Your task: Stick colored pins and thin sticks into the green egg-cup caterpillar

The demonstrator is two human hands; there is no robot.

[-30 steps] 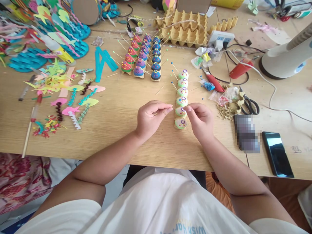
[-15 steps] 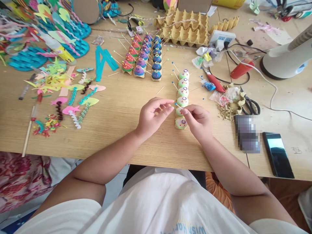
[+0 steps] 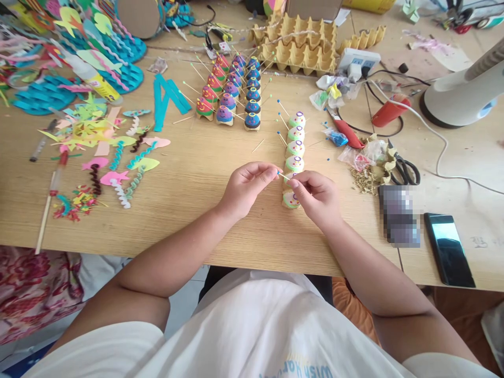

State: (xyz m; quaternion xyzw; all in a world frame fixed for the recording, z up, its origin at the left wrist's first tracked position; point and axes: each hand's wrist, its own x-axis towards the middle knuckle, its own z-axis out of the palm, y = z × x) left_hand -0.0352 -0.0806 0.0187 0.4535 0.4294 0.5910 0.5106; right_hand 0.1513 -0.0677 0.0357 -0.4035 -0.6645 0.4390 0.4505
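Between my two hands is a toothpick with a small blue ball on its left end. My left hand pinches the blue ball with thumb and fingertips. The other end of the toothpick sits in the closed fingers of my right hand. Under and behind the fingers runs a row of white egg-carton cups, each with a purple ring and coloured dots. Blue-tipped toothpicks stick out leftward from the farther cups. My hands partly cover the nearer cups.
Red, purple and blue painted cup rows with toothpicks stand farther back. Paper scraps and fish shapes lie left. Egg trays are at the back. Right are scissors, plastic bags, a power strip and a phone.
My left fingertips have closed on the blue ball, where they were apart from it before. My right hand has shifted slightly left and down with the toothpick.
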